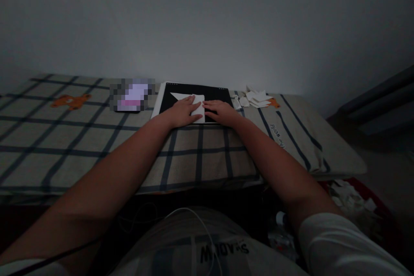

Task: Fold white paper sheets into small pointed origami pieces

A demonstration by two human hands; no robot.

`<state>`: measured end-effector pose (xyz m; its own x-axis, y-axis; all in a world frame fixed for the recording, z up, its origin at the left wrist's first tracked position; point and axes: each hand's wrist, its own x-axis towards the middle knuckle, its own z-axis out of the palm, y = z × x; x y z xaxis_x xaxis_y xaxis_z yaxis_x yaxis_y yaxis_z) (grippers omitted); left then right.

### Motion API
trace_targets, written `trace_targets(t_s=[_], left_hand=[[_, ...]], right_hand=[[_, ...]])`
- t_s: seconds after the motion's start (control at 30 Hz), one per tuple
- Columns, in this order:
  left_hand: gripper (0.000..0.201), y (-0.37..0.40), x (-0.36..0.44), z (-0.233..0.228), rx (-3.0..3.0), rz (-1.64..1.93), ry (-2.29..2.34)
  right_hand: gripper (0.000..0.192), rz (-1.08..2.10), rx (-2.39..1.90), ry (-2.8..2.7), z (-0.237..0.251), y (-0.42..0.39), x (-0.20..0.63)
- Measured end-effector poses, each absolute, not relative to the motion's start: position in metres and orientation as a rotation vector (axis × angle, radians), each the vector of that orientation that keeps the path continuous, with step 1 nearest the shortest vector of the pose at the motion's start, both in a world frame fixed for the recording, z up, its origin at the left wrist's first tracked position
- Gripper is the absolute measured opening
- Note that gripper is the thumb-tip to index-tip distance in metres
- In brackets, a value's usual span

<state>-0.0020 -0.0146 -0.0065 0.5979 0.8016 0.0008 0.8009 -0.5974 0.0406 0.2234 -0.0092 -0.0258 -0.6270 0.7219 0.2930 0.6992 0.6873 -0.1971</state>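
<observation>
A folded sheet of white paper (199,114) lies on a black flat board or book with a white edge (170,102); a pointed flap of it sticks out to the left. My left hand (185,111) rests flat on the paper, fingers spread and pointing right. At the paper's right edge is my right hand (222,111), its fingers stretched out to the left and touching or nearly touching that edge. Neither hand grips anything that I can see. Part of the paper is hidden under my left hand.
A lit phone (134,95), partly blurred out, lies left of the board. Folded white paper pieces (257,97) are heaped to the right. A checked cloth (200,151) covers the table against the wall. Below right, a red bin (391,211) holds crumpled paper beside a plastic bottle (280,233).
</observation>
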Motion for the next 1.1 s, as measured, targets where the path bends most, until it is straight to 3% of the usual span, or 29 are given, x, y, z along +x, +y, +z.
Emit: trace_targets(t_s=[0.77, 1.1], left_hand=[[0.074, -0.0163, -0.0006, -0.0060, 2.781, 0.066, 1.379], [0.072, -0.0172, -0.0010, -0.0039, 2.758, 0.057, 1.397]], right_hand=[[0.042, 0.145, -1.178, -2.544, -0.0233, -0.0101, 0.2205], [0.065, 0.303, -1.125, -2.541, -0.0228, -0.0104, 0.2260]])
